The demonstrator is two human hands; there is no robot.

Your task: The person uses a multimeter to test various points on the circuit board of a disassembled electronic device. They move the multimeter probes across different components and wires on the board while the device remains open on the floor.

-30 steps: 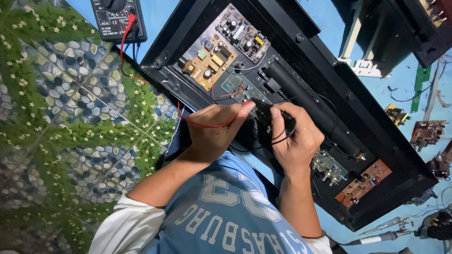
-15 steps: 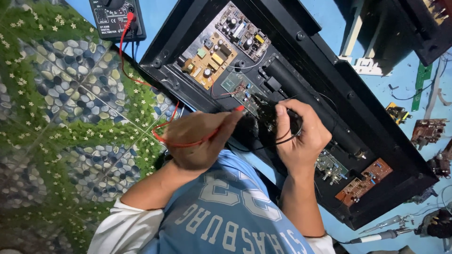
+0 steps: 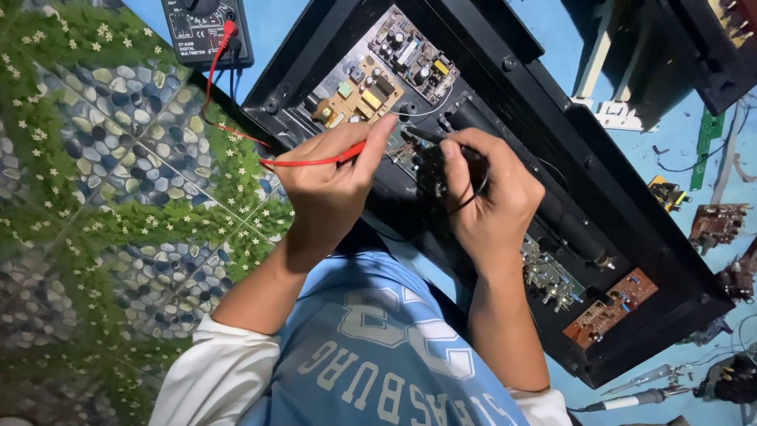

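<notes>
My left hand (image 3: 331, 185) pinches a red probe (image 3: 351, 152) whose tip rests near a small green circuit board (image 3: 404, 150). Its red lead (image 3: 236, 130) runs back to a black multimeter (image 3: 206, 31) at the top left. My right hand (image 3: 493, 197) is closed around a black probe and its black wire (image 3: 465, 170), pressed onto the same spot. Both hands work inside an opened black device case (image 3: 599, 158) that holds several circuit boards, among them a tan power board (image 3: 359, 99).
A pebble-and-flower patterned mat (image 3: 110, 205) covers the floor on the left. To the right lie loose circuit boards (image 3: 714, 225), another black housing (image 3: 710, 47), a green strip (image 3: 704, 146) and a soldering iron (image 3: 631, 401) on the blue surface.
My left hand has slid left and up with the red probe, now reaching the board from the side. My right hand has stayed in place on the black probe.
</notes>
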